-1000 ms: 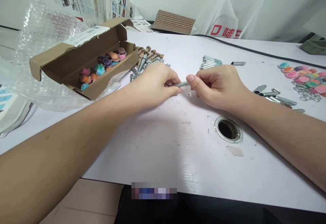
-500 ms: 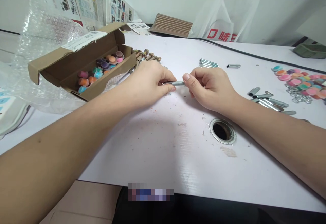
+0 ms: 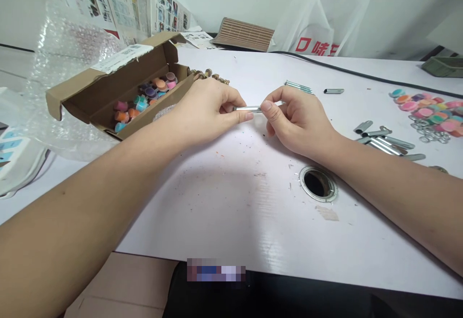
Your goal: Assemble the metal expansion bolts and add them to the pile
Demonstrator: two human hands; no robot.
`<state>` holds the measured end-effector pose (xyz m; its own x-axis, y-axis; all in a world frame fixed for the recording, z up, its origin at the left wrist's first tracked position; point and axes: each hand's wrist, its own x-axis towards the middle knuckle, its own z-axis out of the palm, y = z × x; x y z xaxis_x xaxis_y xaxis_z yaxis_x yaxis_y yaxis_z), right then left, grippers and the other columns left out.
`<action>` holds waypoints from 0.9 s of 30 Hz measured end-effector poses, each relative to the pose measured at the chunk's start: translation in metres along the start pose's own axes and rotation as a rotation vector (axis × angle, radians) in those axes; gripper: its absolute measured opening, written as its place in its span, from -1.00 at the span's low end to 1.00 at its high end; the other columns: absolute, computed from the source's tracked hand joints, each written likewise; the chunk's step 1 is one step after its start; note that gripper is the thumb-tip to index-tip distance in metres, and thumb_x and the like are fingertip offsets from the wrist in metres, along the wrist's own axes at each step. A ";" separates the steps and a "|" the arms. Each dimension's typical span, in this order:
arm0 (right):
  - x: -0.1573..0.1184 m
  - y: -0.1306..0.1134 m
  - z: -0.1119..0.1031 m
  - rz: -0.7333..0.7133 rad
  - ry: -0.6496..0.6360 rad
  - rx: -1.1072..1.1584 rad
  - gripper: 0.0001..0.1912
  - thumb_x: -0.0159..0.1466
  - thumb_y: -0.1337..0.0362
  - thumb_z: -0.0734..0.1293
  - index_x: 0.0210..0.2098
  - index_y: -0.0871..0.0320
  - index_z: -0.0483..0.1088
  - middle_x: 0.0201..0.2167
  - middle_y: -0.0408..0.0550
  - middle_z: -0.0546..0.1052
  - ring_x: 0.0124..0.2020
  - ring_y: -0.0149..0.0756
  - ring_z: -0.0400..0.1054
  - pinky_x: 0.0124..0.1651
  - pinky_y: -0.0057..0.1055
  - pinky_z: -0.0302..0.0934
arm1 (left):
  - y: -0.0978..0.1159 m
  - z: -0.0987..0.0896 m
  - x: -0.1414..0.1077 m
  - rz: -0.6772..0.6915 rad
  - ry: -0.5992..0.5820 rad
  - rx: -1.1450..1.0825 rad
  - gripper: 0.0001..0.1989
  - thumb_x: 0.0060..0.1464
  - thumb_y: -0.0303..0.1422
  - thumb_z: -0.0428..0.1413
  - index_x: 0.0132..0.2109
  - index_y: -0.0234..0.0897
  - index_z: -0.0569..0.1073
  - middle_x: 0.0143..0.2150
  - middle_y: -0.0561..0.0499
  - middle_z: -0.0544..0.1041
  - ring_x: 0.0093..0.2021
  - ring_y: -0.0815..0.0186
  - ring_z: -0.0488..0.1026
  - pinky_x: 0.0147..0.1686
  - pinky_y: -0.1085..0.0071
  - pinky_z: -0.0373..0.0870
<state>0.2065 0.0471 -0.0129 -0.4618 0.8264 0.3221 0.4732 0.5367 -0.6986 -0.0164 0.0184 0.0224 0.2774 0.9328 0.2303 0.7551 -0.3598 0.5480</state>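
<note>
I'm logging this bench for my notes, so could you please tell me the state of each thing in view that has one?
Cardboard box: open, flaps up, coloured caps inside.
Metal sleeve: off the table, pinched at both ends.
Left hand: closed on the sleeve.
Right hand: closed on the sleeve.
Table hole: uncovered.
Loose caps: heaped on the table.

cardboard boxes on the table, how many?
1: the open cardboard box at far left of the white table, beyond the left hand, holding coloured caps. Bubble wrap may hide others.
</note>
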 end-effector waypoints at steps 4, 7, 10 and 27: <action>0.001 0.001 0.001 -0.009 -0.027 0.045 -0.33 0.40 -0.42 0.26 -0.07 0.10 0.34 -0.57 -0.18 0.50 -0.53 -0.33 0.41 -0.34 -0.32 0.18 | -0.001 -0.002 0.001 0.007 0.004 0.026 -0.62 0.26 -0.08 0.15 -0.36 -0.27 0.62 -0.53 0.03 0.45 -0.41 0.32 0.32 -0.28 0.31 0.24; 0.003 0.001 0.001 -0.008 -0.024 0.011 -0.23 0.35 -0.52 0.21 -0.15 0.12 0.38 -0.57 -0.14 0.51 -0.53 -0.34 0.38 -0.35 -0.31 0.16 | -0.002 -0.002 0.001 0.031 0.008 0.034 -0.66 0.24 -0.11 0.15 -0.32 -0.26 0.65 -0.51 0.03 0.48 -0.42 0.34 0.31 -0.28 0.31 0.23; 0.004 0.001 0.000 -0.053 -0.010 -0.062 -0.17 0.37 -0.54 0.10 -0.39 0.13 0.37 -0.57 -0.07 0.50 -0.54 -0.37 0.31 -0.33 -0.29 0.13 | -0.003 0.000 0.001 0.060 0.035 0.023 -0.68 0.23 -0.12 0.17 -0.24 -0.24 0.70 -0.46 0.04 0.54 -0.39 0.32 0.35 -0.25 0.31 0.26; 0.005 0.010 -0.003 0.090 0.027 0.042 -0.28 0.51 -0.33 0.07 -0.19 0.13 0.52 -0.57 -0.06 0.50 -0.46 -0.27 0.37 -0.09 -0.19 0.28 | -0.025 -0.011 0.007 -0.281 0.349 -0.043 -0.60 0.25 -0.05 0.21 -0.26 -0.33 0.68 -0.41 -0.03 0.64 -0.43 0.32 0.49 -0.24 0.22 0.47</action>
<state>0.2111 0.0570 -0.0161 -0.3984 0.8755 0.2736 0.4796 0.4531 -0.7515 -0.0401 0.0339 0.0188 -0.1579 0.9337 0.3213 0.7449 -0.1010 0.6595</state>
